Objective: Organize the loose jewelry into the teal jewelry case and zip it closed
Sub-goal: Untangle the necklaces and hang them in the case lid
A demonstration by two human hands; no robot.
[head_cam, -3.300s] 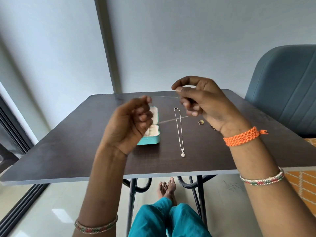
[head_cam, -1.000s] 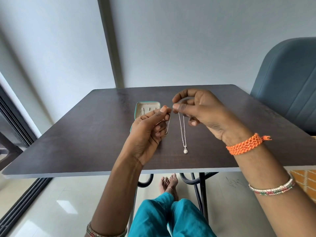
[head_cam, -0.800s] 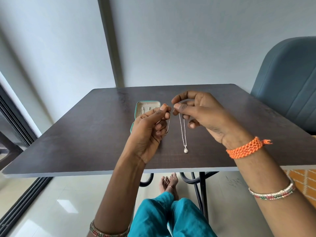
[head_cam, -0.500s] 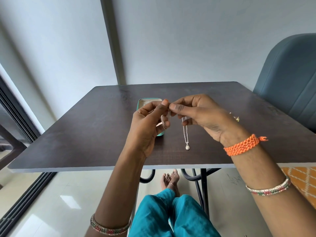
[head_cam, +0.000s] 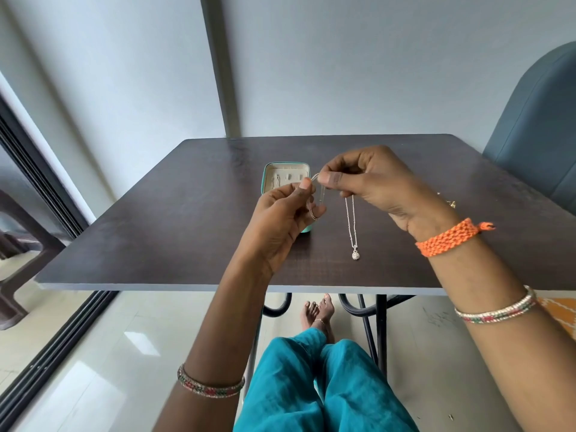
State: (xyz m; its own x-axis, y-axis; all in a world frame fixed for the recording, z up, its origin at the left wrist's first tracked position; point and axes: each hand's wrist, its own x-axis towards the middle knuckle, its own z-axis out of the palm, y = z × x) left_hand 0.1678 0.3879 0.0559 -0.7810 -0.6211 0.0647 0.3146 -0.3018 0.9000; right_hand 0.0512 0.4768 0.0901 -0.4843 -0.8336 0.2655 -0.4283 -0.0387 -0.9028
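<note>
Your dark table (head_cam: 174, 219) fills the middle of the view, with a blue-grey chair (head_cam: 536, 129) off its right edge. Your right hand (head_cam: 377, 185) is raised over the middle of the table, thumb and forefinger pinching the top of a thin silver necklace (head_cam: 351, 222); the doubled chain hangs straight down from that hand and its small round pendant (head_cam: 355, 254) sits just above or on the table towards the near edge, which of the two I cannot tell. Your left hand (head_cam: 280, 219) is right beside it, fingers curled, thumb and forefinger pinching the same chain where the two hands meet. The teal jewelry case (head_cam: 285, 179) lies open on the table behind your left hand, towards the far edge, its cream lining showing and its near part hidden by that hand. A small gold piece (head_cam: 452, 203) lies on the table near the right edge, behind your right wrist
</note>
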